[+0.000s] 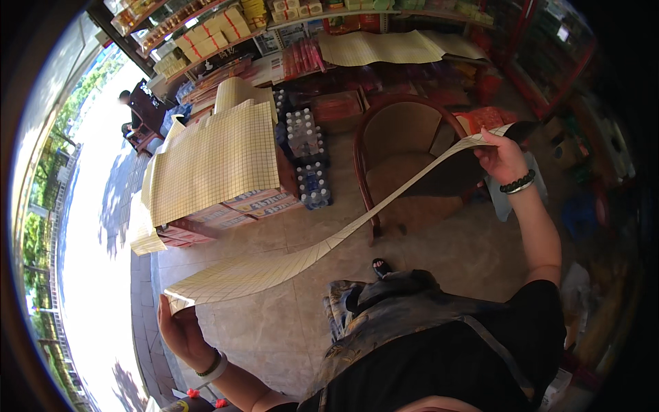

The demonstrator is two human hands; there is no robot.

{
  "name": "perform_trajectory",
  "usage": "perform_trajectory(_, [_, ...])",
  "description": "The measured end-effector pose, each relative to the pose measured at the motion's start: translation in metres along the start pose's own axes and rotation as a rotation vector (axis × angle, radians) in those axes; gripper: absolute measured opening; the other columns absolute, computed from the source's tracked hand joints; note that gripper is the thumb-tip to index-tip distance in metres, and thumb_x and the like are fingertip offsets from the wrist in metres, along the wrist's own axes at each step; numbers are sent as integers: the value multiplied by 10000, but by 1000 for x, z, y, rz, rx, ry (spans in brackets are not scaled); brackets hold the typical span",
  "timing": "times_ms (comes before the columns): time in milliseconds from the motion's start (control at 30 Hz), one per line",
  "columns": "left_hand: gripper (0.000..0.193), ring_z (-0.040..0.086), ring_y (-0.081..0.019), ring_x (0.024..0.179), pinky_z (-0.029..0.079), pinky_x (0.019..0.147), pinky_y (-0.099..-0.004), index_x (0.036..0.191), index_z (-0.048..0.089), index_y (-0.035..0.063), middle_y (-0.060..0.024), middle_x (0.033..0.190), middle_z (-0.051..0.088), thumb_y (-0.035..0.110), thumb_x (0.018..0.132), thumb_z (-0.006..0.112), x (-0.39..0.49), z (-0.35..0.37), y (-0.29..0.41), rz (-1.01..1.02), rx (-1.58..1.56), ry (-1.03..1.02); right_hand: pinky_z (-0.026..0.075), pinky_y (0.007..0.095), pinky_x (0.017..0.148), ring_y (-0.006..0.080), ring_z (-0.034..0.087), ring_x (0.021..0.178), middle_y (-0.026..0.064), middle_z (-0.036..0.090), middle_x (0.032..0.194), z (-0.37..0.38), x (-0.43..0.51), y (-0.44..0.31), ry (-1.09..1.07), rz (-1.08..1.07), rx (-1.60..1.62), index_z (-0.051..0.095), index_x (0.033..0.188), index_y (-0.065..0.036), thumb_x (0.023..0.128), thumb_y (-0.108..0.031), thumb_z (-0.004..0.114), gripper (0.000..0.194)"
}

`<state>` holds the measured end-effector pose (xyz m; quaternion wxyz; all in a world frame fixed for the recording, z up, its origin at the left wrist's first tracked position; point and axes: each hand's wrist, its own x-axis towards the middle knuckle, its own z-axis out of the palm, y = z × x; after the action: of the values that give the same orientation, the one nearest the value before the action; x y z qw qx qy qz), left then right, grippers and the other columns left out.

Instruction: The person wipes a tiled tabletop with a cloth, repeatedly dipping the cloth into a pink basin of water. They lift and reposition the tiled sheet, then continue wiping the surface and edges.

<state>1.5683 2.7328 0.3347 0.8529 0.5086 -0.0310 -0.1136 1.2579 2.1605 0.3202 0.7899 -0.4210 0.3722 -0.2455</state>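
Observation:
A long pale-yellow sheet with a printed grid hangs between my two hands and sags in the middle. My left hand, at the lower left, holds its near-left end by the edge. Higher and farther right, my right hand pinches the other end between thumb and fingers. The sheet's dark underside shows below my right hand. Similar gridded sheets lie over stacked cartons at left. Another gridded sheet lies along the goods at the back.
A wooden-framed armchair stands behind the sheet, near a red plastic bag. Shrink-wrapped bottles sit beside the cartons on the tiled floor. Shelves of packaged goods line the back. At far left, a person is near a dark carved chair.

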Motion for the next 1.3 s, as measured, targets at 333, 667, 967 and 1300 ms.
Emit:
perform_trajectory(333, [131,551,-125,665,475,607,-247,922,543,-6,-64,750,596,123,942,547,116,165,-36,-267,-229,-338,529,233,537,260,661,851,323,555,1156,-31,167,-125,47,-67,7,439,1218,5,943,-123,435,303])
perform_trajectory(667, [127,586,-140,642,491,629,-257,907,546,8,-98,786,642,131,936,554,211,278,-94,-110,-159,-499,538,262,650,267,646,944,296,564,1182,-79,282,-226,-60,-447,151,424,1187,13,967,-147,451,273])
perform_trajectory(967, [303,289,-21,511,239,453,-200,664,427,167,91,587,343,151,912,601,159,183,-353,-59,542,-207,525,458,861,254,603,1057,84,604,1180,-208,357,56,335,-135,426,484,1249,-102,928,-159,551,334])
perform_trajectory(1300, [162,461,-65,630,425,582,-241,774,541,135,58,692,508,193,903,621,144,48,-516,-796,560,-101,528,453,790,252,612,982,71,634,1087,-291,370,261,696,101,403,558,1140,-75,899,-292,626,332])
